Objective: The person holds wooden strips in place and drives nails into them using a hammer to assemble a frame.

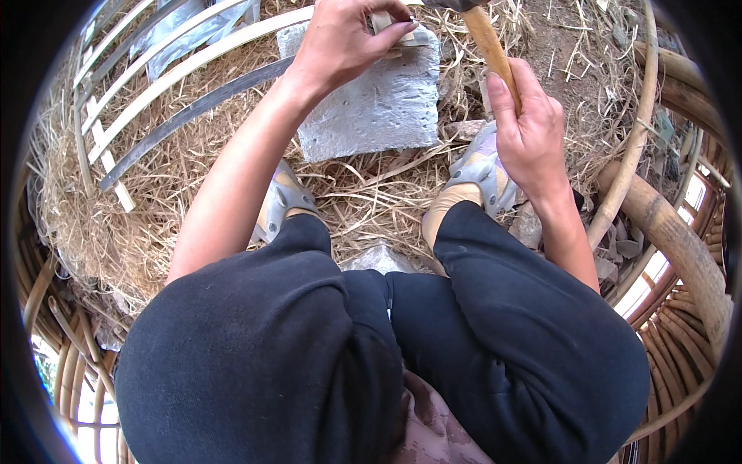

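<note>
My right hand (529,131) is wrapped round the wooden handle of a hammer (485,39). The dark hammer head rises at the top edge, partly cut off, to the right of a whitish stone block (367,112). Over the far part of that block my left hand (348,35) is closed in a pinch on the end of a pale bamboo strip (381,22). Its fingers hide part of the strip and of whatever lies beneath. Long curved slats, one pale (193,66) and one dark grey (197,107), run leftward from near my left hand.
Dry straw (371,205) covers the ground around the block and my shoes (483,174). Clear plastic (197,31) lies behind the slats at the upper left. Thick bent cane poles (657,224) stand at the right, with small rubble (622,247) beside them.
</note>
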Available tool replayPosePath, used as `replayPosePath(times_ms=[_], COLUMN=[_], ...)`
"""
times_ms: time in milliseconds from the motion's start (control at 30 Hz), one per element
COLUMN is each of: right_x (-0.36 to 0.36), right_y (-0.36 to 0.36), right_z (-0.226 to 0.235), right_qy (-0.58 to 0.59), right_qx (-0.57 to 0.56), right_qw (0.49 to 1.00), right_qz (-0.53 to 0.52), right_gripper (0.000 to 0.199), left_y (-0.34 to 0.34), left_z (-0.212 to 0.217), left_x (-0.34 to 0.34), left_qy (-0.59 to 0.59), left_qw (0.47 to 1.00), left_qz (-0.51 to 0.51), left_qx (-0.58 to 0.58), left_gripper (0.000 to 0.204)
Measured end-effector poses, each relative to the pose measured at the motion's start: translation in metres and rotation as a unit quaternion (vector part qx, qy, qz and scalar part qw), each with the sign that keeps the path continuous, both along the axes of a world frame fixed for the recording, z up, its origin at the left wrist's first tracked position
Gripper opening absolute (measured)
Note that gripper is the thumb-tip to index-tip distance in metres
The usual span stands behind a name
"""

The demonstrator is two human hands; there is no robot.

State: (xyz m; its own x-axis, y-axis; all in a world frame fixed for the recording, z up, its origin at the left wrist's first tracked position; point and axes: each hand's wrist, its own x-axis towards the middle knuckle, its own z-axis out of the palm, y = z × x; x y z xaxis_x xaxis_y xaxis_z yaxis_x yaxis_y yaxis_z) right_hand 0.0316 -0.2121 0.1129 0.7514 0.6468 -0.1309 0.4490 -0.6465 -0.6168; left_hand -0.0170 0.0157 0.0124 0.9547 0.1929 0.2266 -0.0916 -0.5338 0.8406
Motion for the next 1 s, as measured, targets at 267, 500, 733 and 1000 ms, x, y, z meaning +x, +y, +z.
replayPosePath(times_ms=[267, 500, 733, 1000], right_x=[-0.0003, 0.0003, 0.0002, -0.0008], right_y=[0.0004, 0.0033, 0.0008, -0.0003], right_z=[-0.0022, 0.0005, -0.0002, -0.0011], right_qy=[0.0, 0.008, -0.013, -0.001], right_qx=[0.009, 0.004, 0.0, 0.0], right_qw=[1.0, 1.0, 1.0, 1.0], right_qz=[-0.006, -0.003, 0.024, 0.022], right_gripper=[0.02, 0.021, 0.022, 0.021], left_y=[-0.0037, 0.0, -0.0013, -0.0031], left_z=[0.0081, 0.0025, 0.0015, 0.0009], left_x=[-0.0042, 0.0014, 0.0031, 0.0022], left_qy=[0.093, 0.084, 0.113, 0.126], left_qw=[0.995, 0.996, 0.993, 0.991], left_qz=[0.017, -0.01, 0.003, 0.029], left_qx=[-0.023, -0.021, -0.024, 0.019], left_gripper=[0.011, 0.008, 0.011, 0.012])
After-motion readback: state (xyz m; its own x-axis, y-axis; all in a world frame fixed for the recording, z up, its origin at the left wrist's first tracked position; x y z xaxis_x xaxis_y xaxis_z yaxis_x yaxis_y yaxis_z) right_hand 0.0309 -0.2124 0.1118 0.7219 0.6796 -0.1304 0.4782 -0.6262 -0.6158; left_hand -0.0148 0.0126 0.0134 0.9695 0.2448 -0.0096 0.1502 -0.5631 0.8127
